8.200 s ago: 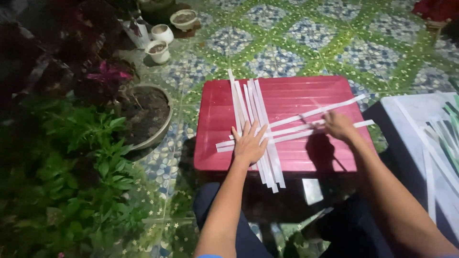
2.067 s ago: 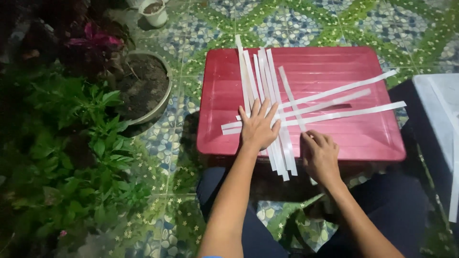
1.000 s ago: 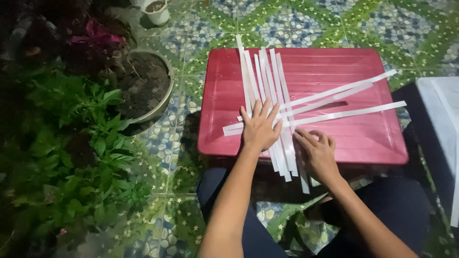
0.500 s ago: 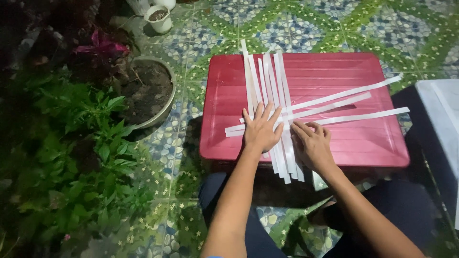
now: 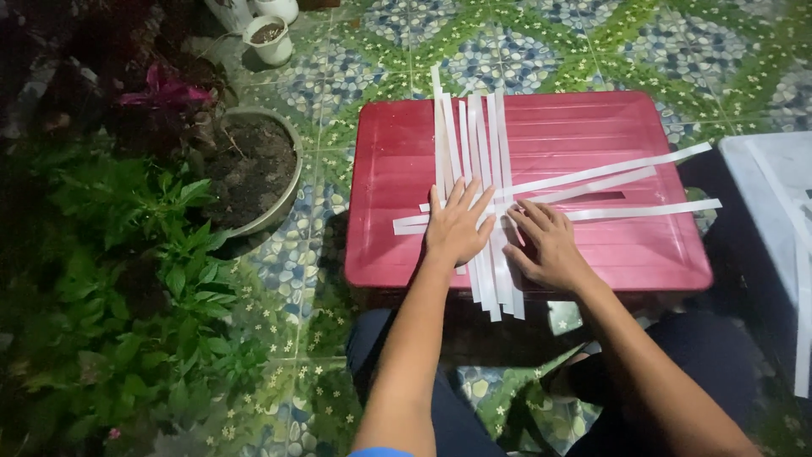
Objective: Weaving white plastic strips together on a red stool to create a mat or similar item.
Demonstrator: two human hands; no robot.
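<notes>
Pressing flat, my left hand (image 5: pixel 457 227) lies fingers spread, grip open, on the white paper strips (image 5: pixel 478 152) crossed atop the red plastic lid (image 5: pixel 592 127). My right hand (image 5: pixel 545 245) rests just beside it, fingers loose on the strips, clasping nothing.

the red lid (image 5: pixel 584 127) looks like moulded plastic, faintly ribbed with a soft sheen. across it lie white strips (image 5: pixel 474 144), thin, flat and matt like paper or thin plastic tape; which one cannot be told. the floor (image 5: pixel 541 51) is patterned tile with a pebbled look, slightly glossy. the round pot (image 5: pixel 283 182) by the lid's left edge holds rough, dull soil.
</notes>
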